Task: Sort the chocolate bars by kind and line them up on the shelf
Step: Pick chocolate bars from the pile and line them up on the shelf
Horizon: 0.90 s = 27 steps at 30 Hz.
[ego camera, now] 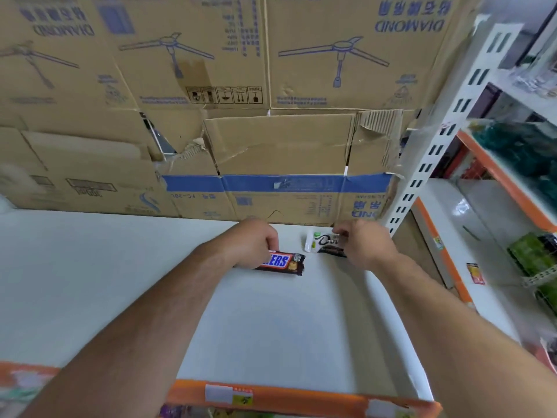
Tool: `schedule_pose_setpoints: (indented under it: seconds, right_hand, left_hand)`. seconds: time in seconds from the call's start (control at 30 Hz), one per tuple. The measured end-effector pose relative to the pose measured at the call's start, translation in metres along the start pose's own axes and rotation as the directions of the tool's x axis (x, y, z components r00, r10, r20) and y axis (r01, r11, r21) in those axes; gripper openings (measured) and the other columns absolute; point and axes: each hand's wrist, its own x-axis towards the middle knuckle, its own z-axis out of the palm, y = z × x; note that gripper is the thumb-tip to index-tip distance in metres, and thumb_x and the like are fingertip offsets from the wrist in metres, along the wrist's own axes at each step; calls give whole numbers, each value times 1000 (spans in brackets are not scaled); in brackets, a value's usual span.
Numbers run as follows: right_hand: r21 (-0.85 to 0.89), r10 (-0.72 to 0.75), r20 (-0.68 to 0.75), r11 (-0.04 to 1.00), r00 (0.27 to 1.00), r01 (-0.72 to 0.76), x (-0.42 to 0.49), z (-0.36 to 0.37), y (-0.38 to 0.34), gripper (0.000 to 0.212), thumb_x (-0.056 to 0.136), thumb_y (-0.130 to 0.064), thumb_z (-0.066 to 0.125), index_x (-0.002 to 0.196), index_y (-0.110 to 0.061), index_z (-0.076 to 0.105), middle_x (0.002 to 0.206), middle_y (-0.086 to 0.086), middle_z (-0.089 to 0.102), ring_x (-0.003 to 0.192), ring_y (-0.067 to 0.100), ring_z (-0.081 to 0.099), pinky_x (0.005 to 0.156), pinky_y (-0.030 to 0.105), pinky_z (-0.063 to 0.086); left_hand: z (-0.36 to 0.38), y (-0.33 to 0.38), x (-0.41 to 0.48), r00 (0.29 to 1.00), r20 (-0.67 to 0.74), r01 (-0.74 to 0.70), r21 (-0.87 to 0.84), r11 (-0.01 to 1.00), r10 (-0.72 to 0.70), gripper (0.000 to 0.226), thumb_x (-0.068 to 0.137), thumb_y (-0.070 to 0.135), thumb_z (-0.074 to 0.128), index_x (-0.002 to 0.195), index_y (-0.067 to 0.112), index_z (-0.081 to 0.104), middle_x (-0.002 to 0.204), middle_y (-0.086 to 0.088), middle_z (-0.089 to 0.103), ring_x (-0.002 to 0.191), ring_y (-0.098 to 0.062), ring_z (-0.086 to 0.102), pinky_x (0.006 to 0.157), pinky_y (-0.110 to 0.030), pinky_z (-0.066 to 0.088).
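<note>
Cardboard boxes [271,86] with blue fan drawings fill the whole background, just beyond the fingertips of both hands. Below the fingers spreads the white shelf [271,327], which reaches from the boxes down to an orange edge strip [286,396] near the elbows. To the right of the right fingers stands a white slotted post [437,140], and further right of it is a neighbouring rack [482,212] with orange edges and green goods, which are too blurred to name. The left hand [253,239] lies knuckles up, and its fingers are curled down onto the left end of the Snickers bar [283,263], gripping it against the shelf; the fingertips themselves are hidden under the hand. This bar lies flat, and its free end points to the right, towards the other hand. The right hand [367,242] has its fingers bent around the far right part of a white and dark bar [321,242], and it pinches this bar at the edge. This second bar also rests on the shelf, between the fingers of the two hands, just behind the free end of the Snickers bar and close to the boxes. Well to the right of the right fingers, on the neighbouring rack, a small orange packet [475,273] lies alone.
</note>
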Motion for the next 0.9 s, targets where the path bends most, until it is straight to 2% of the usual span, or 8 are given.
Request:
schedule_pose_setpoints:
  seconds: [0.07, 0.23, 0.4, 0.53, 0.63, 0.7, 0.83, 0.9]
  right_hand:
    - [-33, -16, -19, 999, 1000, 15, 1, 6, 3, 36, 88, -32, 58, 124, -35, 62, 116, -4, 67, 108, 24, 60, 91, 34, 43]
    - [-140, -40, 7, 989, 999, 41, 1, 14, 6, 32, 77, -33, 57, 107, -38, 65, 95, -4, 67, 97, 24, 58, 76, 33, 33]
    - [-162, -73, 18, 984, 997, 75, -4, 17, -3, 28, 82, -30, 52, 108, -36, 63, 103, -4, 66, 104, 24, 53, 81, 35, 36]
    - [-118, -64, -151, 992, 986, 46, -39, 25, -6, 33, 84, -31, 55, 115, -23, 62, 115, -1, 60, 107, 28, 51, 86, 38, 46]
    - [-3, -18, -307, 1000, 952, 18, -82, 44, -4, 32, 77, -24, 66, 107, -13, 66, 107, 7, 63, 94, 34, 56, 74, 41, 50]
    - [-30, -36, -350, 999, 936, 28, -104, 58, 0, 23, 74, -23, 72, 94, -13, 66, 99, 7, 63, 87, 35, 58, 66, 39, 48]
    - [-52, -72, -388, 997, 919, 56, -114, 67, 4, 17, 81, -27, 69, 93, -15, 67, 100, 4, 65, 89, 32, 58, 67, 39, 46]
    - [-57, -65, -401, 997, 914, 46, -114, 67, 2, 17, 84, -30, 66, 93, -17, 67, 101, 3, 64, 90, 31, 57, 68, 38, 45]
  left_hand:
    - [1, 0, -1, 1000, 3, 13, -10, 1000, -13, 25, 84, 8, 58, 75, 32, 62, 82, 15, 60, 78, -10, 59, 68, -31, 51]
    - [3, -1, -5, 999, -6, 35, -30, 999, -36, 23, 84, 8, 58, 81, 30, 65, 83, 15, 61, 80, -9, 59, 72, -33, 52]
    - [5, -4, -9, 1000, -9, 23, -20, 1000, -23, 21, 84, 9, 59, 84, 30, 66, 84, 14, 60, 80, -9, 58, 64, -27, 47]
    - [4, -9, -11, 1000, -15, 1, -19, 1000, -2, 22, 85, 9, 58, 87, 29, 67, 84, 14, 60, 78, -7, 56, 59, -24, 41]
    - [3, -15, -10, 1000, -10, -15, -32, 999, 14, 24, 84, 8, 55, 83, 30, 65, 86, 13, 61, 72, -9, 57, 54, -23, 42]
    - [2, -17, -8, 1000, -1, -22, -44, 999, 22, 23, 85, 10, 55, 83, 31, 65, 88, 12, 62, 73, -11, 59, 52, -25, 45]
    - [0, -20, 0, 998, -1, -63, -68, 996, 64, 20, 85, 12, 60, 89, 31, 68, 90, 13, 63, 83, -8, 60, 68, -28, 52]
    - [-1, -22, 5, 998, 5, -66, -91, 994, 67, 20, 85, 13, 62, 91, 30, 70, 90, 13, 64, 84, -9, 61, 71, -28, 52]
